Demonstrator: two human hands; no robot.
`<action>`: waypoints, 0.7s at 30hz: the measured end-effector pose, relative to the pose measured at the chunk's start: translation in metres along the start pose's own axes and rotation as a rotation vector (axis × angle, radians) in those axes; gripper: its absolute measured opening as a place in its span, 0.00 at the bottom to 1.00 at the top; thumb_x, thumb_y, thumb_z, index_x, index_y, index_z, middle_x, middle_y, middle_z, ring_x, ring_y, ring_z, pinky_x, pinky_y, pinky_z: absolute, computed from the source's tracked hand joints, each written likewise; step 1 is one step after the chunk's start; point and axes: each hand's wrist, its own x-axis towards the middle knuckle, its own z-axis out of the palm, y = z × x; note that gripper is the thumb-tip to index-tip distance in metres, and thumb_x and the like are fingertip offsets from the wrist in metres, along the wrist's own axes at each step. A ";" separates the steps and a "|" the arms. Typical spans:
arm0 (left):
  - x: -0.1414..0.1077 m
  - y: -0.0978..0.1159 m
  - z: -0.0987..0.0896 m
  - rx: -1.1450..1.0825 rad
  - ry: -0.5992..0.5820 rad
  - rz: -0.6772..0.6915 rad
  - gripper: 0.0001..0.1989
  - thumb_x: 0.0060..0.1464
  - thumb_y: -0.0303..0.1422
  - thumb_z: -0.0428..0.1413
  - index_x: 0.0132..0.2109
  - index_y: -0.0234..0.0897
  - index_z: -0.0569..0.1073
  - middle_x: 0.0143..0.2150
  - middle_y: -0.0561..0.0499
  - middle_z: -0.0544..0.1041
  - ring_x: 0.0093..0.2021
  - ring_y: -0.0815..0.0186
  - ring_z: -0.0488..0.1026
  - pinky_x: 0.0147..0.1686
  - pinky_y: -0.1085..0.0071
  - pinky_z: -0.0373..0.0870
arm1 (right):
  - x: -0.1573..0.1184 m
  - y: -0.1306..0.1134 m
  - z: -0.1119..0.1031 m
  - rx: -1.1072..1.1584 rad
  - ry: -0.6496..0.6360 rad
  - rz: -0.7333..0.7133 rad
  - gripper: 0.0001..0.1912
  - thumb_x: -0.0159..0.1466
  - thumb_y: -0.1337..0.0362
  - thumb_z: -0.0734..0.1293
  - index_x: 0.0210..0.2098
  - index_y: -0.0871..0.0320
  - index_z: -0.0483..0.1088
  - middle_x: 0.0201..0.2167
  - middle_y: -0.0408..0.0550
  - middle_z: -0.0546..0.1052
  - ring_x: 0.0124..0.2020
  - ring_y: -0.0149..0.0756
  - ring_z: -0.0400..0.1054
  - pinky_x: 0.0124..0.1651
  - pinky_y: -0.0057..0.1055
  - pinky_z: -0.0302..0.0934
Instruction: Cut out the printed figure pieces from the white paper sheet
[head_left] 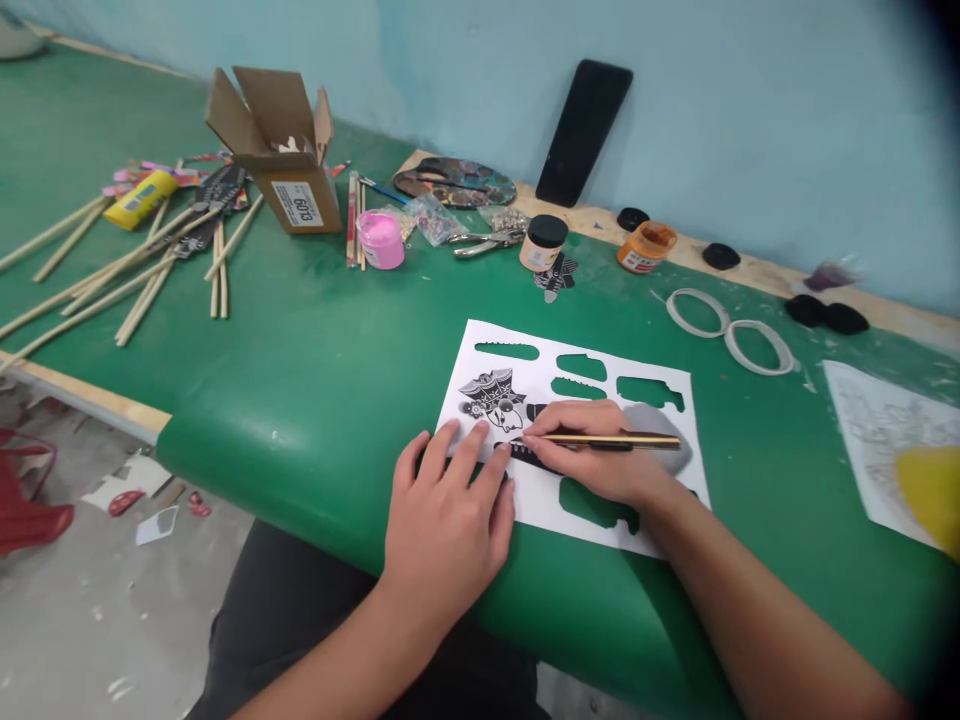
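Note:
A white sheet (pixel 525 500) with several cut-out openings lies on the green table. Printed on its left part is a black-and-white head figure with an ornate headdress (pixel 491 390). My left hand (pixel 454 500) lies on the sheet's left edge, fingers spread and pressing it flat. In my right hand (pixel 585 440) is a slim dark and gold pen-like tool (pixel 637 440), held between thumb and fingers. Its tip is near the lower part of the printed face, close to my left fingertips. Black printed shapes beside it are partly hidden by my right hand.
Behind the sheet stand a pink jar (pixel 381 240), a black-lidded jar (pixel 543 243), an orange jar (pixel 646 247) and pliers (pixel 487 243). An open cardboard box (pixel 300 195) and wooden sticks (pixel 150 265) are at left. White rings (pixel 697 312) and another sheet (pixel 885 450) lie right.

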 end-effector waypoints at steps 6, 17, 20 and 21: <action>0.000 0.000 -0.001 -0.005 0.002 0.001 0.16 0.63 0.36 0.52 0.56 0.44 0.75 0.62 0.51 0.71 0.62 0.49 0.65 0.59 0.47 0.59 | -0.001 0.001 0.000 -0.016 -0.002 -0.015 0.04 0.62 0.66 0.69 0.30 0.56 0.76 0.29 0.44 0.80 0.30 0.33 0.72 0.33 0.29 0.64; 0.002 0.001 0.002 -0.001 0.074 0.009 0.15 0.62 0.35 0.53 0.54 0.42 0.77 0.60 0.50 0.73 0.60 0.49 0.67 0.58 0.47 0.61 | 0.000 0.002 0.000 0.000 -0.040 -0.069 0.04 0.63 0.68 0.69 0.33 0.57 0.77 0.31 0.46 0.80 0.33 0.34 0.74 0.37 0.30 0.66; 0.002 0.001 0.002 -0.002 0.072 0.003 0.15 0.62 0.35 0.53 0.53 0.42 0.77 0.60 0.50 0.73 0.60 0.49 0.66 0.58 0.47 0.60 | 0.001 0.003 0.000 0.013 -0.054 -0.096 0.04 0.63 0.69 0.69 0.34 0.57 0.78 0.32 0.46 0.80 0.34 0.34 0.74 0.38 0.30 0.67; 0.002 0.001 0.002 -0.003 0.073 0.002 0.15 0.62 0.35 0.53 0.53 0.42 0.77 0.60 0.50 0.73 0.60 0.49 0.66 0.58 0.47 0.60 | 0.001 0.003 0.000 0.016 -0.054 -0.099 0.04 0.63 0.69 0.69 0.34 0.57 0.78 0.32 0.46 0.80 0.34 0.34 0.74 0.38 0.30 0.67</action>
